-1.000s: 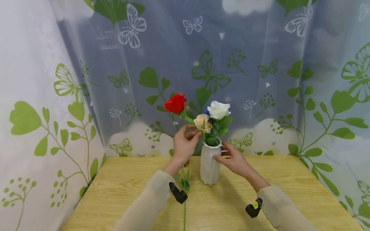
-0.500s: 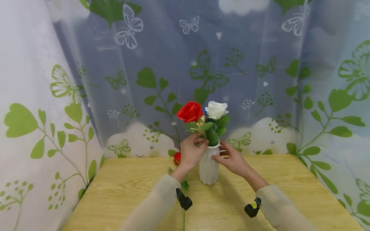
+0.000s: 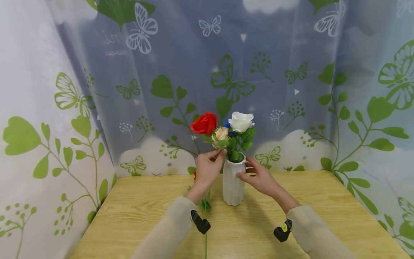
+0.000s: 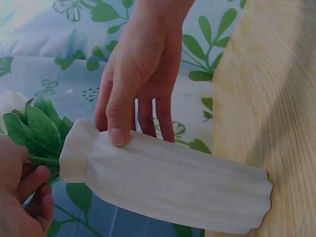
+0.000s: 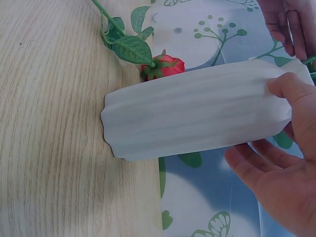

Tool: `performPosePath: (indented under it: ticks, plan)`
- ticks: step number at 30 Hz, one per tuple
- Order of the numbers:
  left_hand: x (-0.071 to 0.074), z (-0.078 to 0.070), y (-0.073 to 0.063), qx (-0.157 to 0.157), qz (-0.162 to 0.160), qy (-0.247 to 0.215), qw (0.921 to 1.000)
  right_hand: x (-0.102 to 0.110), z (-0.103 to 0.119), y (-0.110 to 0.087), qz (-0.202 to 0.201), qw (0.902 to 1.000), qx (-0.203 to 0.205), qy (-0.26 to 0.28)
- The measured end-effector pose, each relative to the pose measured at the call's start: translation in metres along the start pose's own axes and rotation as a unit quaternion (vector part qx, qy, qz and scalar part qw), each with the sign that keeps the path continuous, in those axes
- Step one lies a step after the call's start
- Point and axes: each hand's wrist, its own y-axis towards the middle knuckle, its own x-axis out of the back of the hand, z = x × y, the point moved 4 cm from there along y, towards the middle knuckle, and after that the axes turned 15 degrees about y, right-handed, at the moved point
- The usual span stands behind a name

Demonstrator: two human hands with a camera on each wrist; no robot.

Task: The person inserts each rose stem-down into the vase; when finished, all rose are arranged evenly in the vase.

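A white fluted vase stands upright on the table. My right hand holds it just below the rim from the right, thumb in front and fingers behind. My left hand pinches a green stem at the vase mouth. That stem seems to belong to the red rose, which leans left over the rim. A peach rose, a white rose and a blue flower show above the vase, with green leaves bunched at its mouth.
Left of the vase, another red rose lies on the wooden table, its long stem running toward the front edge. My left forearm partly covers it in the head view. A patterned curtain closes off the back and sides.
The upper red rose has come lower and right toward the vase, swinging back slightly left in the last half second. My left hand moved with it. My right hand keeps its place on the vase.
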Motion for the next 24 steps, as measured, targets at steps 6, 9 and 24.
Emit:
performPosePath:
  ticks: [6,9,24]
  plan:
    - [0.009,0.0,0.005,0.009,-0.043,-0.048,0.9979,0.0,0.0,0.001,0.001,1.0,-0.007,0.003]
    - [0.011,-0.001,0.007,0.019,-0.055,-0.07,0.9958,0.0,0.001,0.0,0.002,1.0,-0.009,0.003]
    - [0.0,0.002,0.011,0.022,-0.044,-0.018,0.9987,0.0,0.002,0.0,0.001,1.0,0.001,-0.004]
